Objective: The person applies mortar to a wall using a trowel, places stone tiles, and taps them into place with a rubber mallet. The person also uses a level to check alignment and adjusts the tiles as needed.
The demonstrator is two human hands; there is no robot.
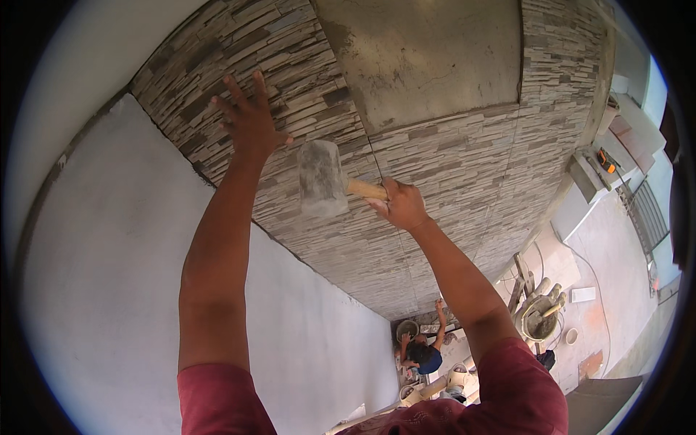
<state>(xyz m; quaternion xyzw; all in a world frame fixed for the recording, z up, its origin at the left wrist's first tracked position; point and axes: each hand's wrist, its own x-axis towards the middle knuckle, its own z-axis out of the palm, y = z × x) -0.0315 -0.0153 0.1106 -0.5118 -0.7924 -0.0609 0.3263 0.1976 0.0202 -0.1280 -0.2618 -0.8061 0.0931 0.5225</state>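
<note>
My left hand (249, 119) lies with spread fingers against a stone-patterned wall tile (290, 80) high on the wall. A rubber mallet (321, 179) with a pale grey, worn head and a short wooden handle is gripped in my right hand (401, 204). Its head is in front of the tiles, to the right of and below my left hand; I cannot tell whether it touches them. Both arms are raised. Right of the upper tile is a bare grey cement patch (435, 58), bordered by tiles at its sides and below.
A smooth white wall (123, 268) meets the tiles on the left. Far below, another person (424, 355) crouches near a bucket (407, 330). Lower right, a mortar bucket (540, 322) with tools stands on the floor near a cable. An orange-black tool (606, 161) lies on a ledge.
</note>
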